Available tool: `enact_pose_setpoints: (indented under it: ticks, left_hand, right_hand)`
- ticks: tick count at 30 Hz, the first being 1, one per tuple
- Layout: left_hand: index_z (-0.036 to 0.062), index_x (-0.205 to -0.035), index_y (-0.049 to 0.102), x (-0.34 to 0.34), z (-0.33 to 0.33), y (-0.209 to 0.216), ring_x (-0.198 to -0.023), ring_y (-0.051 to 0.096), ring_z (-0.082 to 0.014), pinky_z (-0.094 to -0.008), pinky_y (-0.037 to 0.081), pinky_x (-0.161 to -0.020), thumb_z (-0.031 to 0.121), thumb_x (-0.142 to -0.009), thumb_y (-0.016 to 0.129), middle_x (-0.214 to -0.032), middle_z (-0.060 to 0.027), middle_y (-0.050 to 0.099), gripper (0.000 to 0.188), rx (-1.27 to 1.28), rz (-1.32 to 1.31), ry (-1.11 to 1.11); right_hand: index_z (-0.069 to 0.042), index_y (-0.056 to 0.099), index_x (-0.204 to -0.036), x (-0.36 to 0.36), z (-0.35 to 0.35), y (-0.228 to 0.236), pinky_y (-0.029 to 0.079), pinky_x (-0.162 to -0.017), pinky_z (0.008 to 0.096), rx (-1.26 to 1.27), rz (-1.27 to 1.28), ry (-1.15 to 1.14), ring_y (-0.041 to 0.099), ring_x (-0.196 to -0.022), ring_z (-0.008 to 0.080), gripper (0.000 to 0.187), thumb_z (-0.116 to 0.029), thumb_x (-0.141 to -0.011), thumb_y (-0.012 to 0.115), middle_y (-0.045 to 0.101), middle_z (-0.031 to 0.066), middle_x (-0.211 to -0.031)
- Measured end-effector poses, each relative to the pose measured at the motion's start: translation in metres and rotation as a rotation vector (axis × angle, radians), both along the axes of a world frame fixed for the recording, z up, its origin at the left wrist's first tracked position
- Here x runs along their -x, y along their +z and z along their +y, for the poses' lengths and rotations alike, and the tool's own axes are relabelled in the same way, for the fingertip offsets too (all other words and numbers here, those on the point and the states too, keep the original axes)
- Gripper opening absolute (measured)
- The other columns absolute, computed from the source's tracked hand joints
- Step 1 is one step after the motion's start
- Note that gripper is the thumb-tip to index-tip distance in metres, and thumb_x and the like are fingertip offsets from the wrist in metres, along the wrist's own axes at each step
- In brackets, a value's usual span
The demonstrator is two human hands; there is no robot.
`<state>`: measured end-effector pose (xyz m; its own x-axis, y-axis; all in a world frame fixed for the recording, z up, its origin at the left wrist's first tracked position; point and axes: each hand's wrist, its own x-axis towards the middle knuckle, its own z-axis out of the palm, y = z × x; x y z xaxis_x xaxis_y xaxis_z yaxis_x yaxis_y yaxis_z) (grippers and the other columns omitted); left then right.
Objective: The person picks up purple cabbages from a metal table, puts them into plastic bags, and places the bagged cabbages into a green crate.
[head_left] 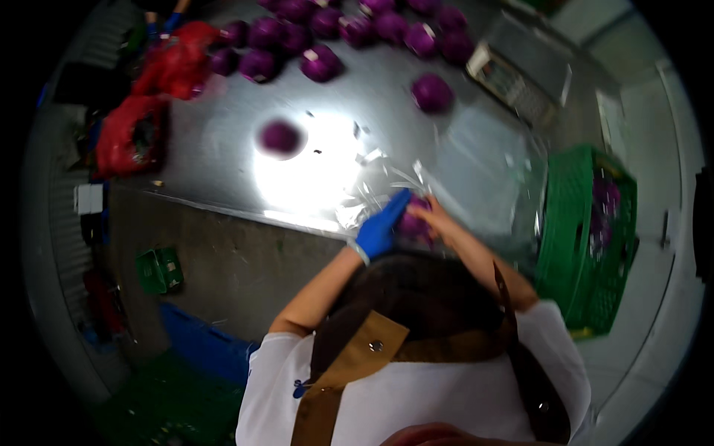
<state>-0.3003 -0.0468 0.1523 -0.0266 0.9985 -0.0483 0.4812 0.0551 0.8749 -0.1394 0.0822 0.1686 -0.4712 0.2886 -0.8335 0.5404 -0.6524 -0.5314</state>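
Observation:
A red cabbage (413, 224) sits between my two hands at the table's near edge, and clear plastic film (364, 212) crinkles beside it. My left hand (381, 229), in a blue glove, presses against the cabbage's left side with its fingers together. On the other side my bare right hand (439, 221) curls its fingers over the cabbage. Whether film covers this cabbage is hard to make out. A single blurred red cabbage (280, 137) is on the metal table (223, 160), left of my hands, and another lone cabbage (432, 93) lies farther off.
Several red cabbages (320, 63) crowd the table's far side. Flat clear plastic bags (483, 171) lie right of my hands, below a weighing scale (513, 85). A green crate (565, 245) holds wrapped cabbages at right. Red net sacks (134, 137) rest at left, near another person's gloved hands (163, 28).

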Motion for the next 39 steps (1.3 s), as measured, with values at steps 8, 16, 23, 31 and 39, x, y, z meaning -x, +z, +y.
enact_pose_setpoints:
  ticks: [8, 16, 23, 31, 39]
  left_hand:
    - [0.0101, -0.149, 0.033, 0.0, 0.002, -0.032, -0.138, 0.039, -0.0313, -0.0354, 0.037, -0.111, -0.012, -0.072, 0.058, -0.152, -0.0162, 0.036, 0.083, 0.016, -0.063, 0.1]
    - [0.0122, -0.149, 0.032, -0.004, 0.003, -0.024, -0.135, 0.042, -0.0326, -0.0374, 0.043, -0.105, 0.001, -0.071, 0.072, -0.152, -0.0146, 0.037, 0.089, 0.015, 0.024, 0.097]
    - [0.0117, -0.147, 0.035, -0.013, 0.003, -0.029, -0.132, 0.046, -0.0322, -0.038, 0.044, -0.105, 0.015, -0.067, 0.084, -0.151, -0.0126, 0.039, 0.094, 0.031, 0.054, 0.133]
    - [0.0104, -0.146, 0.037, -0.006, 0.0, -0.032, -0.135, 0.042, -0.0317, -0.0376, 0.041, -0.108, 0.008, -0.067, 0.082, -0.151, -0.0135, 0.039, 0.091, -0.001, 0.002, 0.129]
    - [0.0169, -0.146, 0.04, -0.014, -0.017, 0.004, -0.101, 0.065, -0.0342, -0.0378, 0.056, -0.078, -0.012, -0.071, 0.049, -0.147, -0.0075, 0.045, 0.081, -0.037, 0.406, -0.045]
  right_hand:
    - [-0.007, 0.027, -0.148, -0.021, -0.007, -0.033, 0.052, -0.088, 0.0393, -0.227, 0.153, 0.096, 0.054, -0.121, 0.0236, 0.093, -0.037, -0.078, 0.08, 0.047, 0.0166, -0.14]
    - [-0.009, 0.049, -0.121, -0.022, -0.034, -0.004, 0.051, -0.08, 0.0453, -1.173, -0.019, 0.489, 0.061, -0.097, 0.0375, 0.07, -0.037, -0.067, 0.084, 0.053, 0.0148, -0.111]
    - [0.001, 0.064, -0.093, -0.023, 0.01, -0.005, 0.056, -0.058, 0.0307, -0.266, 0.329, 0.316, 0.067, -0.072, 0.0158, 0.018, -0.012, -0.084, 0.073, 0.068, 0.0091, -0.085]
    - [-0.004, 0.035, -0.145, -0.014, 0.053, -0.028, 0.027, -0.116, 0.0439, -1.21, 0.32, 0.576, 0.032, -0.139, 0.0368, 0.092, -0.032, -0.072, 0.084, 0.036, 0.0222, -0.147]
    - [-0.005, 0.033, -0.145, 0.012, -0.022, -0.076, 0.045, -0.098, 0.0425, -0.716, -0.069, 0.073, 0.057, -0.117, 0.0404, 0.094, -0.052, -0.075, 0.075, 0.059, 0.027, -0.125]
